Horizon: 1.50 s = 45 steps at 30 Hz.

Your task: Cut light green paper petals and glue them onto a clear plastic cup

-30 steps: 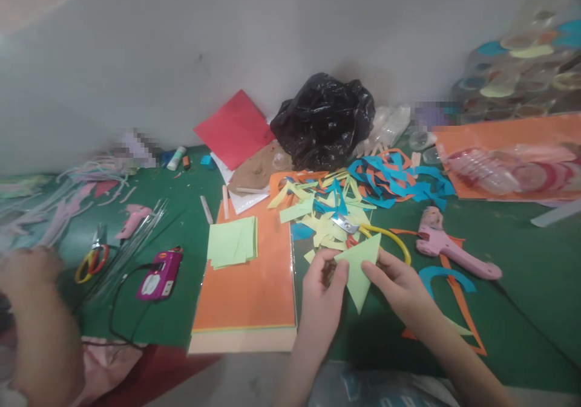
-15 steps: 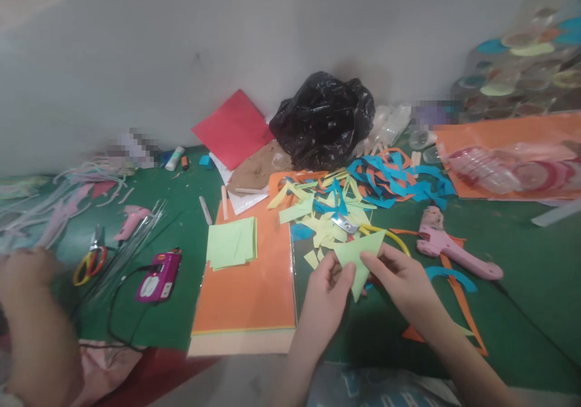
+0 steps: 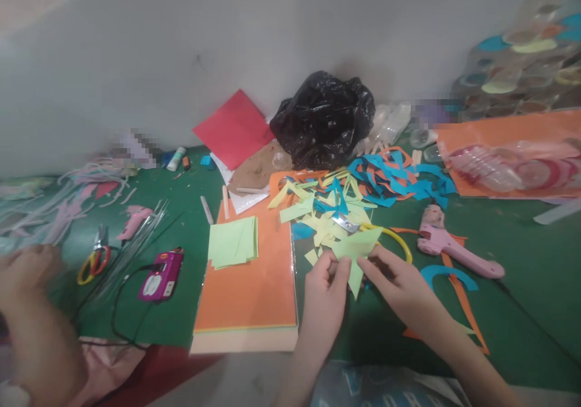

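Since the pale green paper triangle [image 3: 356, 257] is thin and floppy, my left hand [image 3: 324, 292] and right hand [image 3: 399, 286] pinch it from both sides, just below the yellow-handled scissors [image 3: 377, 231].

Pale green paper triangle [image 3: 357, 256], orange paper stack [image 3: 245, 292], pink glue gun [image 3: 447, 244], dark green mat [image 3: 521, 286].
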Each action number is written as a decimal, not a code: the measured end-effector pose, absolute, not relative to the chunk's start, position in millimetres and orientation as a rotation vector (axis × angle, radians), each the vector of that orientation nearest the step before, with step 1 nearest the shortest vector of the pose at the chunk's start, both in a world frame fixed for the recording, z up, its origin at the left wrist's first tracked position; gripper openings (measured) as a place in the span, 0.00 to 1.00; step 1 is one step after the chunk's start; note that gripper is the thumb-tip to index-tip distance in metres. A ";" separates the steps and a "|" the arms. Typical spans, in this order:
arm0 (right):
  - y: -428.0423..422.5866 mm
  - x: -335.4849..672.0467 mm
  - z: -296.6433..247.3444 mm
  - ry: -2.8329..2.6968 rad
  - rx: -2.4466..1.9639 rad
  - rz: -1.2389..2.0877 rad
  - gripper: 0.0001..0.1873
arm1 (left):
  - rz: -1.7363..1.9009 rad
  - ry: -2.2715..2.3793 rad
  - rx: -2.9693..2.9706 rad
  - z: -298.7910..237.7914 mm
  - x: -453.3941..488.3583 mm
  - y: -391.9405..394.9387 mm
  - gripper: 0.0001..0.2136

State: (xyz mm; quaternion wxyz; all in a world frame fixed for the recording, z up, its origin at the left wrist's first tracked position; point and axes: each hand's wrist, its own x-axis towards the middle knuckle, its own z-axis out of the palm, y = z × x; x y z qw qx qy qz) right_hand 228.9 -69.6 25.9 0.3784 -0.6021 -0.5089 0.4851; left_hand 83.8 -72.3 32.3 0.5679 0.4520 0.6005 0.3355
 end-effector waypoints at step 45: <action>-82.0 227.4 20.2 -1.038 -1.256 1.335 0.24 | 0.935 1.110 0.796 32.6 93.1 -80.1 0.14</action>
